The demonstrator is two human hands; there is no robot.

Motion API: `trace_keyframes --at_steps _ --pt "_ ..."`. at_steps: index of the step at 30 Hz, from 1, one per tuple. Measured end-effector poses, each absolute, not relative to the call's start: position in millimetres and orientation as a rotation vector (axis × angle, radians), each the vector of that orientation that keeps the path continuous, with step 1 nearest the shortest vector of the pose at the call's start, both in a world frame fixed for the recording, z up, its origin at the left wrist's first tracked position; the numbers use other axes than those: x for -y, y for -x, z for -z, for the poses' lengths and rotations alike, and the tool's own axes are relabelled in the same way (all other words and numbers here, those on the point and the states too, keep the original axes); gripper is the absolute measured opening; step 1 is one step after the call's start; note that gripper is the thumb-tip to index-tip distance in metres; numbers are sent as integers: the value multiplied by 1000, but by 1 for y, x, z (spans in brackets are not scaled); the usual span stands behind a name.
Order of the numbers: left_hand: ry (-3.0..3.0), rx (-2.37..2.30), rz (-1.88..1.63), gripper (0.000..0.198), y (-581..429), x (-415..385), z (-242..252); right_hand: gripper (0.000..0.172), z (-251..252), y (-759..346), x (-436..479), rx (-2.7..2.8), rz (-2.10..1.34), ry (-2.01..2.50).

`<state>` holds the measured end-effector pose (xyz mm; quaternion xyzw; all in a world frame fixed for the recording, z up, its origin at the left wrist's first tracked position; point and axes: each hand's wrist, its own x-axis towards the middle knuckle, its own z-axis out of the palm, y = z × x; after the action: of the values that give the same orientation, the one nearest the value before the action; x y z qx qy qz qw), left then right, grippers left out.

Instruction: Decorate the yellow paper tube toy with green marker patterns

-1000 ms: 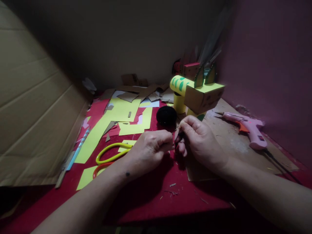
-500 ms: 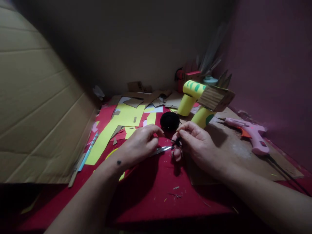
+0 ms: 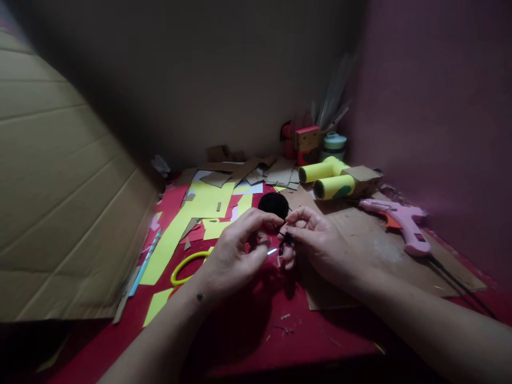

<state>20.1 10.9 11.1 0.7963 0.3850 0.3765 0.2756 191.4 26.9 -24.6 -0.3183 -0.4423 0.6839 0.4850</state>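
My left hand (image 3: 244, 245) pinches a thin strand of black yarn between thumb and forefinger, close to my other hand. Closed around a small tangled bundle of black yarn (image 3: 287, 238) is my right hand (image 3: 316, 240), its thumb and forefinger together. Just beyond the fingers lies a round ball of black yarn (image 3: 273, 205) on the red table. Scissors with a yellow handle loop (image 3: 188, 265) rest under my left hand; only a bit of blade shows between the hands.
A pink glue gun (image 3: 412, 224) lies on a cardboard sheet (image 3: 372, 240) at right. Behind it, a yellow tube figure (image 3: 336, 186) lies on its side. Yellow paper (image 3: 212, 194) and cardboard scraps cover the left and back. A large cardboard panel (image 3: 60, 186) stands at left.
The yellow tube figure has tipped from upright onto its side. My left hand has come closer to my right hand, uncovering more of the scissors' yellow handle. The view has shifted slightly.
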Motion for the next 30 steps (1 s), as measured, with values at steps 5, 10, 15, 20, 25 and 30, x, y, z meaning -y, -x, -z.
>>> trace_keyframes --at_steps 5,10,15,20,25,30 --pt "-2351 -1033 -1144 23 -22 -17 5 23 23 -191 -27 1081 -1687 800" --pt "-2216 -1140 -1203 10 -23 -21 6 18 18 -193 -25 1135 -1591 901" --pt "-2056 -1254 -1168 9 -26 -16 -1 26 12 -196 -21 1268 -1409 955" --pt "-2028 -1357 -1044 20 -19 -29 -6 12 18 -195 -21 1382 -1459 1007" --pt "-2270 -1467 -792 68 -27 -62 -11 16 25 -188 -19 1421 -1518 1046" --pt "-2395 -1556 -522 67 -37 -90 -3 15 32 -186 -12 1481 -1537 1005"
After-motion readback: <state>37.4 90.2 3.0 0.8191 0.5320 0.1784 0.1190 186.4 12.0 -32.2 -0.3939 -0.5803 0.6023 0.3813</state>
